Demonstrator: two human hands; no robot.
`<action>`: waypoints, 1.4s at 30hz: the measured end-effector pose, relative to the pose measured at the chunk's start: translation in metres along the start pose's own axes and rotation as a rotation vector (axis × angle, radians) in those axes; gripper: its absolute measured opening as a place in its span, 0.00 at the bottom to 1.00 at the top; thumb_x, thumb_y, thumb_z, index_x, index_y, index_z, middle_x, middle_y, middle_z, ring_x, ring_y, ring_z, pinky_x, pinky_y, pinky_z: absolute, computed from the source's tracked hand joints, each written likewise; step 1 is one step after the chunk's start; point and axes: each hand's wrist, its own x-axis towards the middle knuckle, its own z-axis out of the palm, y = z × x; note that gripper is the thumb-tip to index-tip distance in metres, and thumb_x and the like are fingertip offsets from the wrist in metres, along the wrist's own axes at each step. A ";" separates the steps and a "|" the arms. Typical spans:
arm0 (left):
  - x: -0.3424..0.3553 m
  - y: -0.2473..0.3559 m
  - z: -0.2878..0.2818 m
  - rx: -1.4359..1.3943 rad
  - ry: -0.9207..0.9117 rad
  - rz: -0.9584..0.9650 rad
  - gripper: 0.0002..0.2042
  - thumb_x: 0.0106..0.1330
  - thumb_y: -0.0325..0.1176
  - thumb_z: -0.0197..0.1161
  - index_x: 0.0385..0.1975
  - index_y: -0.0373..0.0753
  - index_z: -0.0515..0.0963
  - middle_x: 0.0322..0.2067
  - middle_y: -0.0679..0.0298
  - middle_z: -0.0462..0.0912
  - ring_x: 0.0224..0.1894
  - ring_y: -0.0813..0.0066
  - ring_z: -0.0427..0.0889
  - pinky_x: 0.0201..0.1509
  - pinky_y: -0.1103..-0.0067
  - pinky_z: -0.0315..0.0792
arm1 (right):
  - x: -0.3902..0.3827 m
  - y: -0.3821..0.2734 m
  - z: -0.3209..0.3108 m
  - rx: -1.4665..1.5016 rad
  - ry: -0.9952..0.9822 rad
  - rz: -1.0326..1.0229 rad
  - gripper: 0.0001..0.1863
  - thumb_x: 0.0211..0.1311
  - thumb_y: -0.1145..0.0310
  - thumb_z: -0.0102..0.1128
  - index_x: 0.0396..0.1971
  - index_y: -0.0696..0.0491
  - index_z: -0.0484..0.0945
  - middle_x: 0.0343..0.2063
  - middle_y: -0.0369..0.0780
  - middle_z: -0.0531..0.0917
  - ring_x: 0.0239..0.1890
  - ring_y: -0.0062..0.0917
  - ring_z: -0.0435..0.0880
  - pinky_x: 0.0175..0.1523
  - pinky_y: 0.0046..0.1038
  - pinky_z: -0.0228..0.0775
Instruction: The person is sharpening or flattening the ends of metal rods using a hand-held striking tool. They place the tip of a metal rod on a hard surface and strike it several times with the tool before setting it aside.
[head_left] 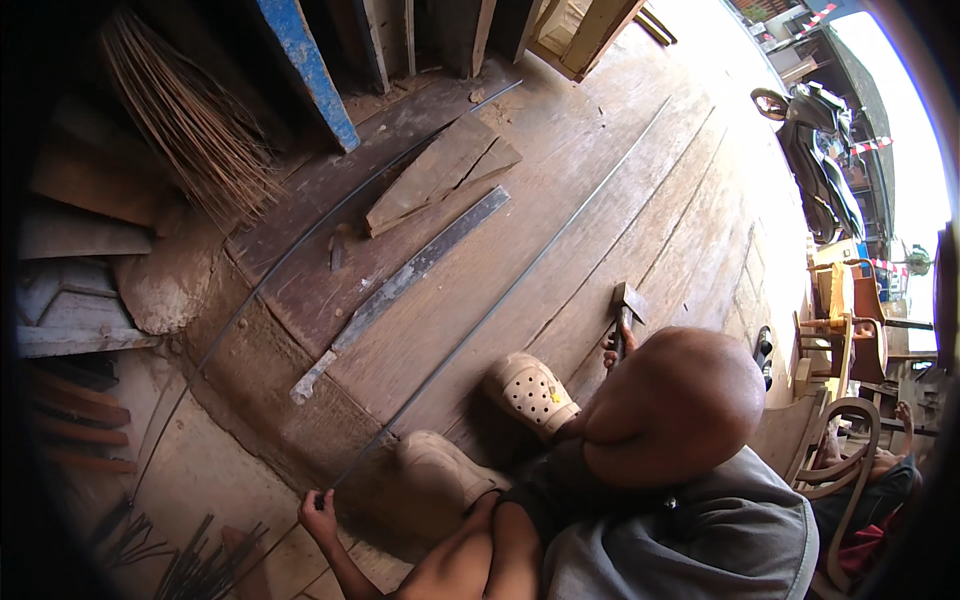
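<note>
A long thin metal rod (530,270) runs slantwise over the wooden boards (600,200). At its near left end, my left hand (319,515) is closed, fingers pinching the rod. My right hand (612,352) grips the handle of a hammer (628,303), whose head rests at or just above the boards. My bent knee hides most of that hand and forearm. Two beige clogs, the farther clog (530,388) and the nearer clog (440,465), stand beside the rod. Left of the rod lie a flat dark metal bar (430,255) and a split wood block (440,175).
A second thin rod (300,240) curves along the left side. A bundle of rusty rods (190,110) leans at the upper left, near a blue-painted board (310,75). A stepped edge (270,355) drops to the lower left. At the right are chairs (845,330), a motorcycle (820,160) and another person (880,480).
</note>
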 end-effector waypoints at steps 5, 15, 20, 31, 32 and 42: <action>0.005 0.007 0.006 -0.011 -0.028 -0.026 0.22 0.58 0.47 0.70 0.22 0.32 0.71 0.18 0.47 0.70 0.23 0.43 0.68 0.27 0.64 0.66 | 0.018 -0.025 0.040 -0.060 -0.015 -0.038 0.19 0.66 0.51 0.57 0.36 0.53 0.69 0.22 0.38 0.76 0.19 0.25 0.77 0.24 0.31 0.73; 0.015 0.007 -0.005 0.010 -0.176 -0.044 0.24 0.60 0.46 0.68 0.22 0.29 0.67 0.17 0.46 0.64 0.23 0.47 0.57 0.25 0.65 0.62 | 0.104 -0.158 0.178 -0.391 0.205 -0.533 0.18 0.68 0.53 0.55 0.39 0.54 0.68 0.22 0.38 0.75 0.19 0.26 0.77 0.24 0.32 0.74; 0.017 0.005 -0.003 -0.033 -0.224 -0.079 0.24 0.61 0.44 0.68 0.22 0.29 0.65 0.17 0.51 0.59 0.22 0.62 0.55 0.25 0.68 0.62 | 0.172 -0.227 0.206 -0.674 0.608 -1.126 0.24 0.69 0.50 0.52 0.45 0.60 0.70 0.26 0.51 0.81 0.26 0.41 0.84 0.32 0.40 0.75; 0.022 0.009 -0.008 0.000 -0.301 -0.145 0.22 0.62 0.40 0.65 0.21 0.29 0.62 0.17 0.54 0.56 0.22 0.70 0.56 0.26 0.70 0.60 | 0.188 -0.216 0.216 -0.961 0.575 -1.164 0.24 0.69 0.51 0.51 0.42 0.61 0.72 0.27 0.56 0.82 0.32 0.51 0.84 0.37 0.47 0.74; 0.022 0.009 -0.011 0.007 -0.317 -0.139 0.22 0.62 0.40 0.65 0.22 0.29 0.63 0.17 0.53 0.56 0.22 0.69 0.56 0.26 0.70 0.60 | 0.193 -0.212 0.223 -0.896 0.634 -1.305 0.24 0.70 0.51 0.50 0.43 0.61 0.72 0.29 0.58 0.82 0.34 0.54 0.83 0.38 0.49 0.73; 0.018 0.021 -0.018 0.045 -0.323 -0.149 0.22 0.63 0.42 0.65 0.22 0.27 0.65 0.17 0.51 0.60 0.23 0.67 0.56 0.26 0.69 0.62 | 0.163 -0.189 0.257 -1.114 0.351 -0.840 0.24 0.69 0.51 0.52 0.37 0.62 0.71 0.27 0.59 0.81 0.31 0.52 0.84 0.38 0.48 0.74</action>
